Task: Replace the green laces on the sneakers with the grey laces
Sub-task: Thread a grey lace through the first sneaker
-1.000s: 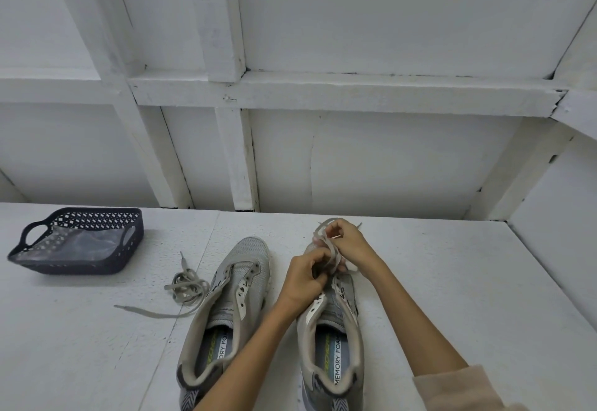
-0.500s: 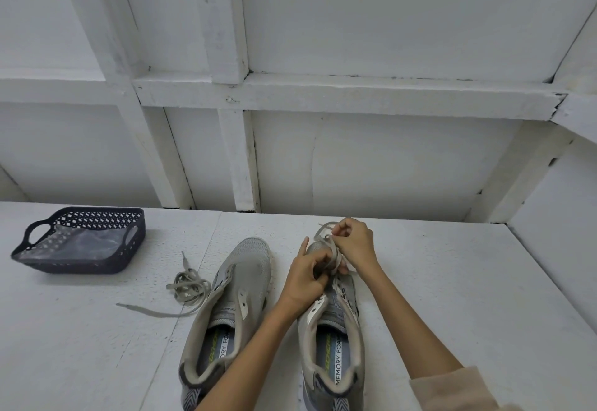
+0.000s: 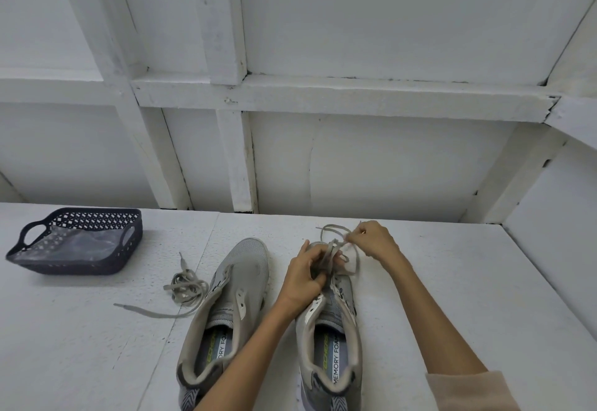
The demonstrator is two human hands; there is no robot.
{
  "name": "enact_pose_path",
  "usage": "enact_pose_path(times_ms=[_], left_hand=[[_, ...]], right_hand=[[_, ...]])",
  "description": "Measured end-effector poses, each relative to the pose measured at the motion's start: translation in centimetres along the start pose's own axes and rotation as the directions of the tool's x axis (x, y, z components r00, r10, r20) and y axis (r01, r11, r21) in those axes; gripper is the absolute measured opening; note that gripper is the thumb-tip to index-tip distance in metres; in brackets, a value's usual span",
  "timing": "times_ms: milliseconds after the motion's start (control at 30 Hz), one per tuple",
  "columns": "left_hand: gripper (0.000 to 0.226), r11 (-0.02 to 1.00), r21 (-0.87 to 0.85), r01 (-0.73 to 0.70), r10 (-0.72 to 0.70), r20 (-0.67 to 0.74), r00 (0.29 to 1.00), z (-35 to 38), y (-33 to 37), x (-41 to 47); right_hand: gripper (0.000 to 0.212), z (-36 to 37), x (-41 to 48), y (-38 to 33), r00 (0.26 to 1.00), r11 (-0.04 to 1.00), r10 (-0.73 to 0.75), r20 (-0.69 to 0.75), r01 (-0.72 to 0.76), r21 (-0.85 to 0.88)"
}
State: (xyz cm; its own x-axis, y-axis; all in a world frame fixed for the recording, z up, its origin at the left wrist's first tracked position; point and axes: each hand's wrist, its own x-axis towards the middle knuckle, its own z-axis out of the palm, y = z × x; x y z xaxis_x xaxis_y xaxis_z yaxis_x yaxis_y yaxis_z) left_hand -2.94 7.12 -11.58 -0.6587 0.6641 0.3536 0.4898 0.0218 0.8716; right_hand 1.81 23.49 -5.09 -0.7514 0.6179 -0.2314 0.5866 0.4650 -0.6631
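Note:
Two grey sneakers stand side by side on the white table, toes pointing away from me. The left sneaker [image 3: 237, 284] has bare eyelets and no lace. On the right sneaker [image 3: 336, 310], my left hand [image 3: 303, 276] grips a bunch of grey lace [image 3: 331, 254] at the toe end of the eyelets. My right hand [image 3: 374, 241] pinches a loop of the same lace a little beyond and to the right of the toe. A second grey lace [image 3: 185, 284] lies bundled on the table left of the left sneaker. No green lace shows.
A dark blue perforated basket [image 3: 79, 242] with a clear plastic bag inside stands at the back left of the table [image 3: 452, 281]. White wall panels and beams rise directly behind the table; a white wall closes the right side.
My right hand has drawn the lace loop away to the right of the toe. My left hand stays on the lace at the right sneaker's front eyelets.

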Motion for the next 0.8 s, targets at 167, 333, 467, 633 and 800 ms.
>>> enact_pose_path(times_ms=[167,333,467,633,800], left_hand=[[0.043,0.999,0.047,0.027,-0.028,0.016,0.999,-0.1,-0.8,0.1],[0.027,0.994,0.057,0.095,-0.096,0.007,0.995,-0.2,-0.7,0.0],[0.019,0.989,0.006,0.150,-0.150,0.022,0.989,-0.2,-0.5,-0.2],[0.012,0.981,-0.089,0.170,-0.167,0.040,0.985,-0.1,0.6,-0.4],[0.019,0.977,-0.089,0.193,-0.189,0.052,0.981,-0.2,0.1,-0.3]], right_hand=[[0.050,-1.2,-2.4,-2.3,0.951,0.991,-0.046,0.307,0.004,0.136],[0.012,-0.4,-3.0,-3.3,0.919,0.897,-0.274,0.284,0.138,0.420],[0.006,-0.6,-3.3,-4.2,0.881,0.852,-0.356,0.311,0.169,0.496],[0.006,-0.8,-3.2,-4.8,0.891,0.837,-0.370,0.262,0.198,0.510],[0.010,-1.0,-3.4,-5.1,0.880,0.822,-0.388,0.274,0.196,0.536]])
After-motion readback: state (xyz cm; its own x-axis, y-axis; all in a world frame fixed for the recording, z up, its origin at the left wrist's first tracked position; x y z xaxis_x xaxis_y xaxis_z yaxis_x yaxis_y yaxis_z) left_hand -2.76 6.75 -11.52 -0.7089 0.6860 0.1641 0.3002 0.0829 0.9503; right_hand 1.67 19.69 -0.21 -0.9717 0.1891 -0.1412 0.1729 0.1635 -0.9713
